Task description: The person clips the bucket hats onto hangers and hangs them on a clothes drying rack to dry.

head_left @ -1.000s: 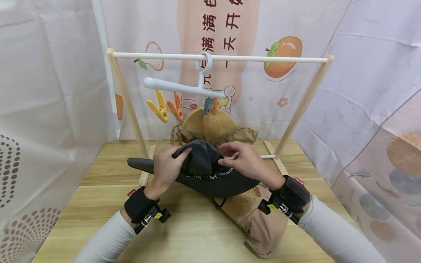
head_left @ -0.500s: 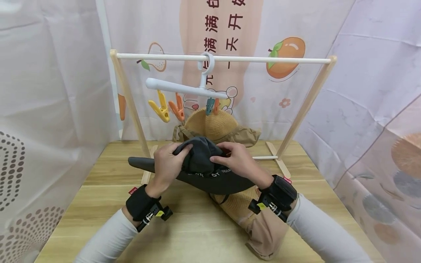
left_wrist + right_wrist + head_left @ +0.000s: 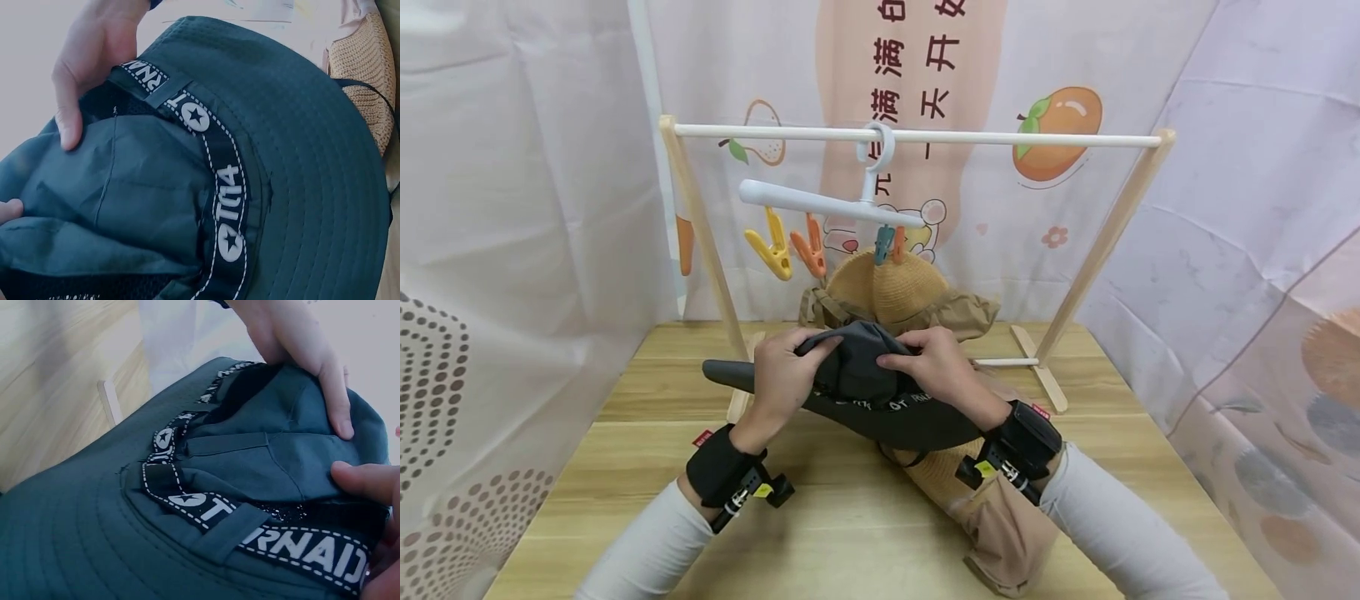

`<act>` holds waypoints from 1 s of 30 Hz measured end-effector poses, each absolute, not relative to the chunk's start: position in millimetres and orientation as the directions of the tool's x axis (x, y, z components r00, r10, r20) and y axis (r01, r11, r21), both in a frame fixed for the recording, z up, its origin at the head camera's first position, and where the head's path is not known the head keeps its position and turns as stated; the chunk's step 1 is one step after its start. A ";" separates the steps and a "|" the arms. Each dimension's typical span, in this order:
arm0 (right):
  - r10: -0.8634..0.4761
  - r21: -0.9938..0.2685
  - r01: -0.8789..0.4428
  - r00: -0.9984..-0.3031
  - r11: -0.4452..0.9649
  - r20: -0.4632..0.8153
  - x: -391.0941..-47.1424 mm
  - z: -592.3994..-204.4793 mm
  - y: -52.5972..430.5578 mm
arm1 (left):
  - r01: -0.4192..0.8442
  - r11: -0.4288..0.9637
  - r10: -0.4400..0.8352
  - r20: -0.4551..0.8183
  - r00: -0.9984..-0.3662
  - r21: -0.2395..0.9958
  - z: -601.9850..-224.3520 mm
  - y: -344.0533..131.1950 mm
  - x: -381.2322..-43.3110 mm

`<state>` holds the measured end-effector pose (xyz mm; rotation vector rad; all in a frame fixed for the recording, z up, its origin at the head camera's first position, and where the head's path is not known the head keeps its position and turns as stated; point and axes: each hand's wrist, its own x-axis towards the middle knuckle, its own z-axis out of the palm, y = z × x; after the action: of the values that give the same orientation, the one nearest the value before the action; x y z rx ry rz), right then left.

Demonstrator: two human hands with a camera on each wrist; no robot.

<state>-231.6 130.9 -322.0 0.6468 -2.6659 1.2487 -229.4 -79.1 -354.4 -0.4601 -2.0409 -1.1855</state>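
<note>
A dark grey bucket hat (image 3: 861, 371) with a wide brim and a lettered band is held up over the table. My left hand (image 3: 782, 375) grips the crown's left edge, thumb on the front cloth and fingers behind. On the other side my right hand (image 3: 936, 367) pinches the crown's right edge between thumb and fingers. The left wrist view shows the lettered band (image 3: 228, 181) and the stitched brim (image 3: 312, 169). In the right wrist view both thumbs press on the crown (image 3: 281, 444). Fingertips behind the cloth are hidden.
A white hanger (image 3: 820, 202) with yellow, orange and teal clips hangs from the rack's rail (image 3: 1000, 138) behind the hat. A straw hat with brown cloth (image 3: 910, 287) lies at the back. Another straw-and-cloth hat (image 3: 1011, 533) lies on the table (image 3: 820, 542) below the brim.
My right hand has moved left and inward, its thumb now on the crown's cloth. The left hand keeps its hold. The head view has shifted slightly.
</note>
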 end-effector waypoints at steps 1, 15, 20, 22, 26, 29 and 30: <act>-0.326 -0.705 -0.429 -0.901 0.565 0.287 -231.8 -322.1 131.4 | 0.607 0.500 -0.050 0.720 -0.692 0.618 -354.9 -80.1 -229.3; -0.392 -0.675 -0.456 -0.883 0.580 0.259 -234.5 -325.2 134.1 | 0.571 0.429 0.149 0.569 -0.809 0.700 -353.7 -88.0 -232.2; -0.418 -0.665 -0.508 -0.855 0.548 0.308 -233.3 -327.6 131.2 | 0.574 0.408 0.138 0.573 -0.808 0.710 -353.5 -86.8 -231.5; -0.430 -0.660 -0.529 -0.842 0.534 0.327 -232.4 -327.9 130.1 | 0.578 0.396 0.106 0.590 -0.801 0.713 -352.3 -86.3 -231.0; -0.428 -0.655 -0.538 -0.837 0.530 0.341 -232.0 -330.4 130.1 | 0.585 0.389 0.073 0.609 -0.790 0.712 -348.4 -84.9 -230.0; -0.420 -0.655 -0.533 -0.841 0.537 0.340 -231.3 -330.7 130.8 | 0.572 0.402 0.077 0.595 -0.800 0.716 -346.0 -84.6 -229.8; -0.419 -0.653 -0.532 -0.842 0.539 0.340 -231.3 -330.5 130.9 | 0.565 0.404 0.081 0.588 -0.805 0.719 -345.7 -84.8 -229.7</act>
<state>-231.3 130.9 -330.5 0.8169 -2.6281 1.1890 -229.7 -84.8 -345.7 -0.5511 -2.1998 -1.3895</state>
